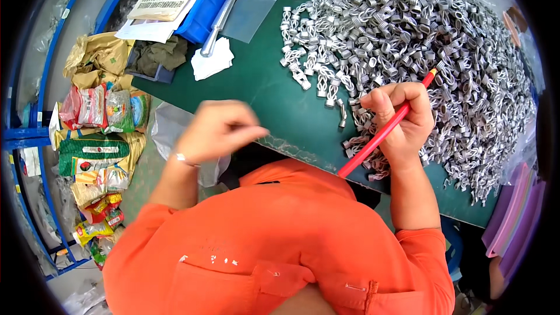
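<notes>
A long red pencil-like stick [376,143] with a yellow band near its upper end is gripped in my right hand [406,119]. Its upper end reaches over a large heap of small grey metal looped fittings [466,81], and its lower end points toward the table's near edge. My left hand [219,130] hovers near that edge, left of the heap, slightly blurred. The left fingers are curled with the thumb pointing right; whatever they may hold is hidden. Several fittings lie loose along the heap's left border on the green table [265,81].
Behind my left hand lie white paper pieces [212,60], a clear plastic bag [249,14], and a blue bin [213,3] with papers on top. A dark box [153,61] holds cloth-like material. Packaged goods [96,154] and blue shelving [26,138] stand left; purple sheets [516,216] are at right.
</notes>
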